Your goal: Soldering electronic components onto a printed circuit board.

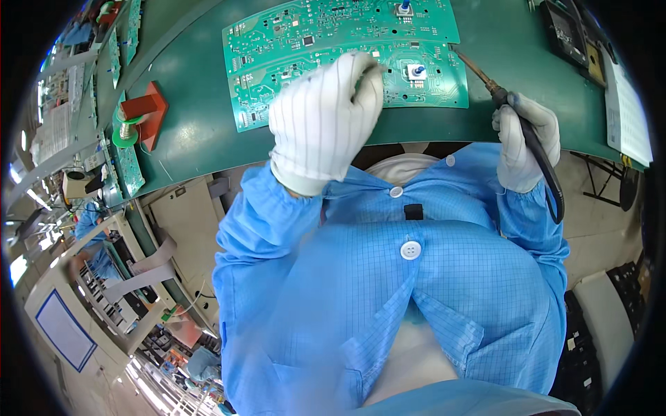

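Circuit boards (444,87): green, speckled with tiny parts, blue-posted
Left hand (326,114): curled, hold unclear
Right hand (517,156): grasping soldering iron (533,143)

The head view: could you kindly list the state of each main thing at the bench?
Green rectangular circuit boards: lying flat, components mounted.
Black-handled soldering iron: held, tip near boards' right edge.
Left hand in white striped glove: curled over the boards, grip unclear.
Right hand in white glove: closed around the iron.
Green spool of silver wire: wire wound on.
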